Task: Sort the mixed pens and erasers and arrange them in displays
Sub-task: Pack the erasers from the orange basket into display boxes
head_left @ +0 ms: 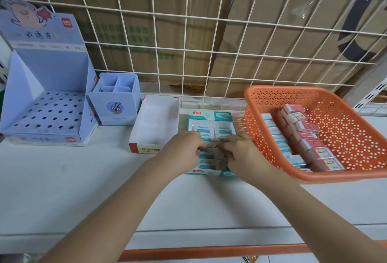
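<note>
A teal eraser display box (210, 116) lies on the white shelf, partly filled with teal-wrapped erasers (204, 132). My left hand (182, 149) and my right hand (240, 150) meet over its middle. Both pinch a brown cardboard divider (218, 158) that stands among the erasers. To the right, an orange perforated basket (345, 137) holds a row of teal erasers (278, 137) and a row of red erasers (303, 135). An empty white-and-red display box (155, 126) sits left of the teal box.
At the far left stands a blue pen display stand (46, 103) with empty holes, beside a blue compartment pen holder (117, 99). A white wire grid (209, 38) backs the shelf, with cardboard cartons behind it. An orange shelf edge (209, 251) runs along the front.
</note>
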